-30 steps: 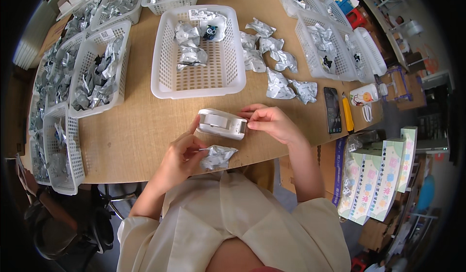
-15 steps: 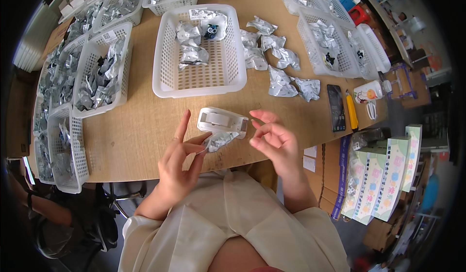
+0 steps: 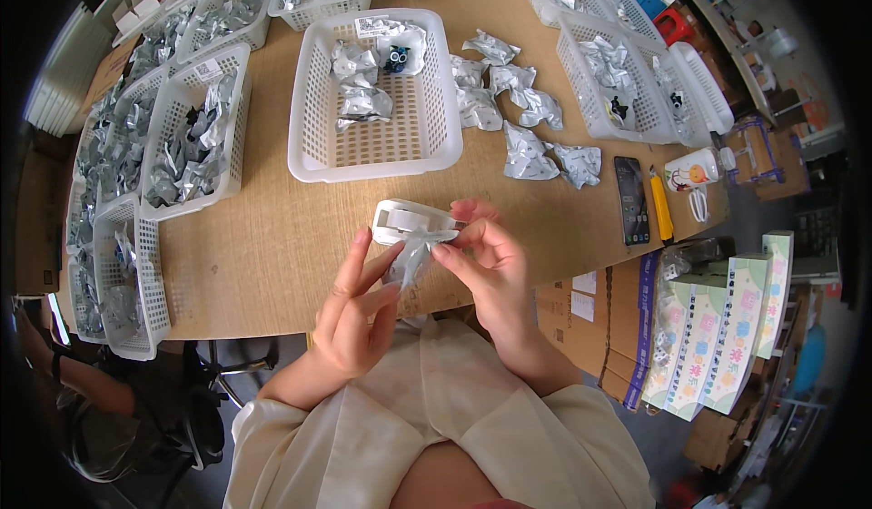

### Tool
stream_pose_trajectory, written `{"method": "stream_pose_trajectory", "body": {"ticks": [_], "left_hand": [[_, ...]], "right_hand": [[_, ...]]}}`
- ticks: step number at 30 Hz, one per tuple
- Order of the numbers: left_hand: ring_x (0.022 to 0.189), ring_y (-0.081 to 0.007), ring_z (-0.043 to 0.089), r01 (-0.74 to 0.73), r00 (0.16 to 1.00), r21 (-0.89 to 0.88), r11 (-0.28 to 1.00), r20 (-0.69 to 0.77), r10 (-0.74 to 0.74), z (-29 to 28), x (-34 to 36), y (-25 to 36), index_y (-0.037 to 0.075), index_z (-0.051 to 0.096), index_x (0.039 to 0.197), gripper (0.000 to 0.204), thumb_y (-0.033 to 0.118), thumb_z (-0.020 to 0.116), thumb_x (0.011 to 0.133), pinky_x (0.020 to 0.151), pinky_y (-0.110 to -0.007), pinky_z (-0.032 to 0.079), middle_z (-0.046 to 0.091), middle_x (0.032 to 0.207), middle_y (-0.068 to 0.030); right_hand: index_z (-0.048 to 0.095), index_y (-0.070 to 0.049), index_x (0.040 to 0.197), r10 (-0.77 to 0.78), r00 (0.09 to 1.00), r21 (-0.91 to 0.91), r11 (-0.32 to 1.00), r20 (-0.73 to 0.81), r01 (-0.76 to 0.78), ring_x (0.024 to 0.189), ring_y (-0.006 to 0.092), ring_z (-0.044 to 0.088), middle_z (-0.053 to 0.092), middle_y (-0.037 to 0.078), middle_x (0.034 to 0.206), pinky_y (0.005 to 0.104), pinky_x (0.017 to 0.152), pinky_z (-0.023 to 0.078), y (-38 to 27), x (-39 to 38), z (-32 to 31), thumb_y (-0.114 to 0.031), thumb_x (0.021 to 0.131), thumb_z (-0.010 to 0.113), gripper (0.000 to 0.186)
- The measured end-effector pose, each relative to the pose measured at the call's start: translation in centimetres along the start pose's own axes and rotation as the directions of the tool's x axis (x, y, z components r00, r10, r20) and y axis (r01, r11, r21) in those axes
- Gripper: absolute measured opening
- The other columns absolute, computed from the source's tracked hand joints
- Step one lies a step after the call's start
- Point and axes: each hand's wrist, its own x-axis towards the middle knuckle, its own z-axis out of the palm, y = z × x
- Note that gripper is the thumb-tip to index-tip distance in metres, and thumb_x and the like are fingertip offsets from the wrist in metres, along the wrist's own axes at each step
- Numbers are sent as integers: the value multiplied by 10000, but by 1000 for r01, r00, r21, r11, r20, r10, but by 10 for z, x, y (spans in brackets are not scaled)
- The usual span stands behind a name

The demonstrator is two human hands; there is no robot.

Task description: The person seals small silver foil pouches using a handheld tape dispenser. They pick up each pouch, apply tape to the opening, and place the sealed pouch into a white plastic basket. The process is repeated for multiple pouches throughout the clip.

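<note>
In the head view, my left hand [image 3: 363, 309] pinches the lower left part of a crinkled silver foil packet [image 3: 413, 259], with my forefinger pointing up. My right hand [image 3: 477, 250] grips the packet's upper right end between thumb and fingers. The packet is held just in front of a white plastic tape-dispenser-like device [image 3: 393, 217] on the wooden table [image 3: 245, 273], covering part of it. Beyond the device is a white perforated basket [image 3: 372, 164] holding several foil packets and a small dark blue figure [image 3: 397, 59].
More baskets of packets [image 3: 195, 146] line the left and right [image 3: 595, 78]. Loose packets [image 3: 531, 155], a phone [image 3: 632, 200], yellow cutter [image 3: 660, 207], cable [image 3: 698, 204] and bottle [image 3: 692, 171] lie rightward. Patterned boxes [image 3: 718, 327] stand at lower right. Another person's arm [image 3: 100, 382] shows at lower left.
The packet has been raised from the table's near edge to the front of the white device. My right hand has left the device and taken hold of the packet's end.
</note>
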Motion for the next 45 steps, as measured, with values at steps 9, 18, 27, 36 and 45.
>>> {"method": "stream_pose_trajectory", "body": {"ticks": [9, 18, 27, 36, 45], "left_hand": [[1065, -272, 626, 484, 802, -643, 593, 54, -595, 1, -1, 2, -50, 541, 916, 52, -82, 570, 886, 850, -381, 574, 424, 1349, -239], [974, -176, 653, 710, 679, -549, 441, 366, -637, -23, 0, -31, -22, 561, 885, 46, -67, 567, 895, 769, -307, 574, 403, 1421, -217], [980, -126, 660, 796, 596, -280, 537, 517, -614, -15, -5, -28, -1, 563, 846, 112, -103, 609, 836, 664, -217, 529, 250, 1494, -307], [971, -195, 676, 778, 612, -260, 572, 520, -596, -13, -7, -25, -16, 575, 836, 75, -69, 629, 839, 684, -277, 565, 250, 1479, -326], [1167, -206, 572, 753, 642, -281, 595, 513, -570, -8, -10, -25, -18, 573, 809, 104, -107, 626, 814, 666, -236, 545, 296, 1445, -350]], "right_hand": [[317, -29, 1280, -261, 965, 71, 963, 10, 260, 937, 191, 612, 613, 175, 1061, 305, 842, 495, 17, -11, 14, 45, 839, 655, 560], [576, 34, 1091, -215, 975, -262, 940, 47, 220, 985, 205, 640, 645, 151, 1111, 333, 850, 511, 11, 21, -42, -44, 932, 561, 177], [601, 49, 910, -66, 966, -674, 703, 251, 224, 757, 289, 629, 631, 153, 930, 354, 659, 511, -1, 37, -26, -17, 875, 603, 74], [580, 72, 856, 72, 950, -711, 680, 303, 175, 771, 210, 648, 634, 137, 1019, 311, 681, 531, -10, 43, -23, -15, 852, 644, 108], [602, 51, 770, 383, 867, -380, 890, 318, -254, 905, 188, 632, 550, 122, 1184, 296, 798, 498, -10, 69, -56, -38, 843, 663, 131]]}}
